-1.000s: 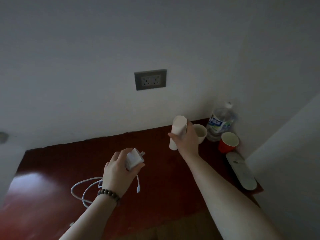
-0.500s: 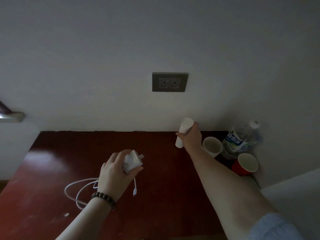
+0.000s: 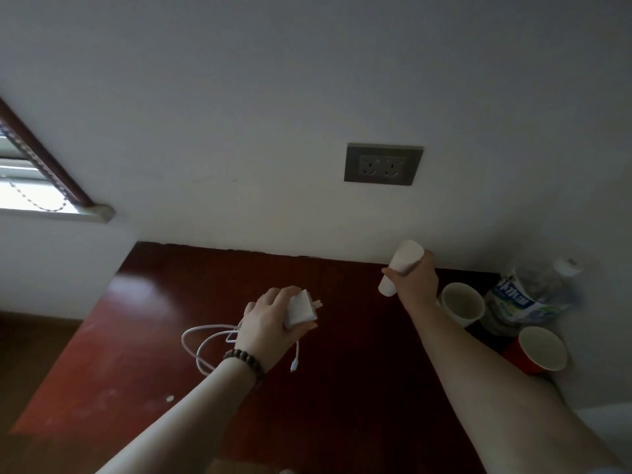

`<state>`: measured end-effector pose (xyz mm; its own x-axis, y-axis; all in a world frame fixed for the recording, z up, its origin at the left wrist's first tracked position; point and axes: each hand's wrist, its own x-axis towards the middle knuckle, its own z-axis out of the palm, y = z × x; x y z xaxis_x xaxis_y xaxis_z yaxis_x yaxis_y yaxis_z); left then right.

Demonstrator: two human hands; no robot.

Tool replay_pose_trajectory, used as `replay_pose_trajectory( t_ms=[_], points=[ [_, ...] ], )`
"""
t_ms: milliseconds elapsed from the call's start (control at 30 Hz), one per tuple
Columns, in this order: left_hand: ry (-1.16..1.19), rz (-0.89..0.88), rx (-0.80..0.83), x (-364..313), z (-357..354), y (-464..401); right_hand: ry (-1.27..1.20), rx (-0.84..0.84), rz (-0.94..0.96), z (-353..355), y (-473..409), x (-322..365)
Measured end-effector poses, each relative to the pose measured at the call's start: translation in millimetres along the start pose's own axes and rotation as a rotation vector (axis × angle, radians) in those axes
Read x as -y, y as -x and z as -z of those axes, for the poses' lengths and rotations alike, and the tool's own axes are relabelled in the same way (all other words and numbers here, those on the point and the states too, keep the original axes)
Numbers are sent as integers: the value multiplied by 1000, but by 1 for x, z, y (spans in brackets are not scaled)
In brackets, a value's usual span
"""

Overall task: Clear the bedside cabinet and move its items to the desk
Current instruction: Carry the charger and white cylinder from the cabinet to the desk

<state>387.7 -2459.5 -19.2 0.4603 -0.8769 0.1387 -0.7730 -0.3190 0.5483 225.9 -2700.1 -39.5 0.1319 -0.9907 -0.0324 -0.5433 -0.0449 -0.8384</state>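
My left hand [image 3: 272,328] grips a white charger plug [image 3: 301,308] above the dark red wooden surface [image 3: 342,388]; its white cable [image 3: 208,347] hangs in loops to the left, the connector dangling below my palm. My right hand [image 3: 415,280] holds a white cylinder [image 3: 400,266] tilted, low over the back of the surface near the wall. Just to its right stand a white paper cup [image 3: 461,302], a clear water bottle [image 3: 526,299] and a red paper cup [image 3: 540,348].
A grey double wall socket [image 3: 383,164] is set in the white wall above the surface. A window with a bead chain [image 3: 30,179] shows at the far left. A small white scrap [image 3: 169,398] lies on the surface.
The view has swung left, so the window has come into sight. My right hand with the cylinder has reached farther toward the wall; my left hand keeps the charger.
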Motion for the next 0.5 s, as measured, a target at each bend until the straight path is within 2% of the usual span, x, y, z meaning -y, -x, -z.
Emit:
replay_pose_trajectory(
  t_ms=[367,500],
  points=[
    [-300,-301,196,15,-66,-123,-10,-22,22,-6,-1,-9],
    [-358,-322,237,30,-91,-135,-19,-48,27,-7,1,-11]
  ],
)
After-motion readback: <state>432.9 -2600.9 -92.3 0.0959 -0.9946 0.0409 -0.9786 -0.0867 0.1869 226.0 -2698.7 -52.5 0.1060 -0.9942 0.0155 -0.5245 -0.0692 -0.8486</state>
